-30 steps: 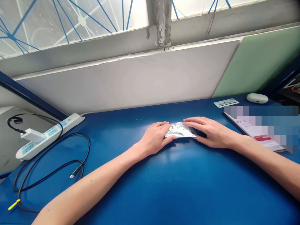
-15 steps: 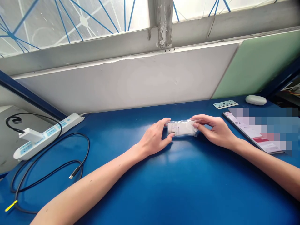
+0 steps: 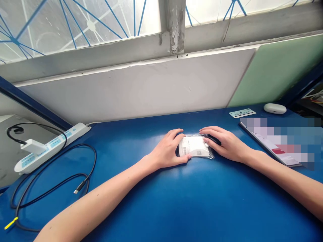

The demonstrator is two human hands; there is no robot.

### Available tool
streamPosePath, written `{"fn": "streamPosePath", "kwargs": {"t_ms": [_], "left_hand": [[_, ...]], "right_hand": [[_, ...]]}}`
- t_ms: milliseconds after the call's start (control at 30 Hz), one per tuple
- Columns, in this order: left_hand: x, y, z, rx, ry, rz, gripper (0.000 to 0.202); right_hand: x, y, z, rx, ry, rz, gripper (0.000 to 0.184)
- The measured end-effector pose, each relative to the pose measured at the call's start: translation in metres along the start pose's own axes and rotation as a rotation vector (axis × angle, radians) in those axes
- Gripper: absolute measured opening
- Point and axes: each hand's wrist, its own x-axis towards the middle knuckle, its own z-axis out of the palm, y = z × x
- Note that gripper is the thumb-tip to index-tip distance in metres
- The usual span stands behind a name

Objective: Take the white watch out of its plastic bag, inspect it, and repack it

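Note:
A small clear plastic packet [image 3: 194, 147] with a white printed label facing up lies flat on the blue table [image 3: 176, 201]. My left hand [image 3: 168, 150] curls around its left end, thumb at the near edge and fingers at the far edge. My right hand [image 3: 225, 144] rests at its right end, fingers bent and pressing on the packet's edge. Both hands touch the packet.
A white power strip [image 3: 47, 148] with a plugged-in white adapter [image 3: 34, 146] and a looping black cable [image 3: 50, 185] lie at the left. A tablet-like device [image 3: 275, 143], a small label card [image 3: 242, 113] and a white earbud case [image 3: 275, 108] sit at the right. A wall runs behind.
The packet was flat with its silvery side up, was lifted and turned over between both hands, and now lies flat again with the white label side up.

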Motion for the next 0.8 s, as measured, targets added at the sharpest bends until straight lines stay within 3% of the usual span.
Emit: {"fn": "streamPosePath", "kwargs": {"t_ms": [267,533,800], "left_hand": [[0.001,0.002,-0.002,0.041,-0.046,-0.041,0.056],[0.000,0.002,0.000,0.081,-0.058,-0.031,0.064],[-0.002,0.000,0.002,0.102,-0.115,-0.044,0.069]], "right_hand": [[0.001,0.009,-0.009,-0.075,-0.170,-0.079,0.040],[-0.003,0.007,-0.012,-0.082,-0.342,-0.059,0.075],[-0.002,0.002,-0.015,-0.043,-0.348,-0.043,0.073]]}}
